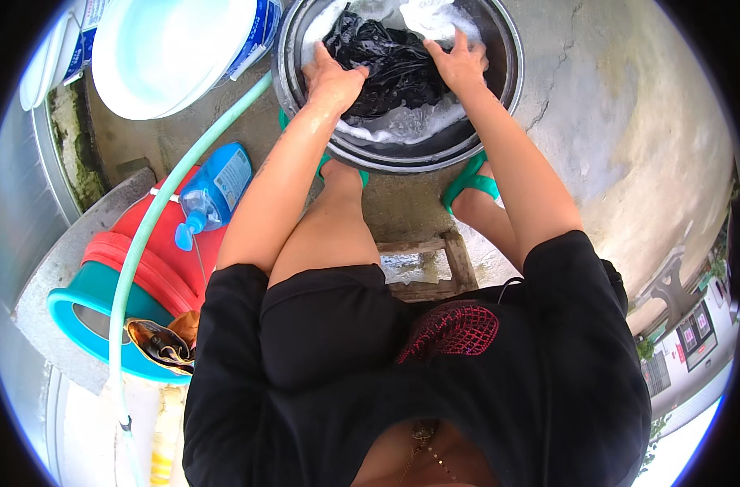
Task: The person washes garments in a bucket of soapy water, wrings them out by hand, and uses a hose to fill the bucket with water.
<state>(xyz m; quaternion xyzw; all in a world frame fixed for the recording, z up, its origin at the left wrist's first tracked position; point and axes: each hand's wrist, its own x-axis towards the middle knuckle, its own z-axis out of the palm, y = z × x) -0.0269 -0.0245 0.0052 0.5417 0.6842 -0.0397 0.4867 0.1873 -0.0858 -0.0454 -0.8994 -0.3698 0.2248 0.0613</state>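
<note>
A soaked black cloth garment (384, 61) lies bunched in a dark round basin (402, 162) of sudsy water. My left hand (335, 81) is at the left edge of the cloth, its thumb stretched apart from its fingers and touching the fabric. On the opposite side, my right hand (461, 65) is spread with its thumb against the cloth and its fingers near the basin's wall. Both hands look open; the tips of some left fingers are hidden. White foam (439, 18) floats at the back of the basin and along the near side.
A blue pump bottle (224, 180) rests on a red basin (135, 272) at left, with a teal basin (62, 312) below. A pale green hose (163, 195) runs past them. White tubs (126, 101) stand far left. Between my legs is a wooden stool (458, 264).
</note>
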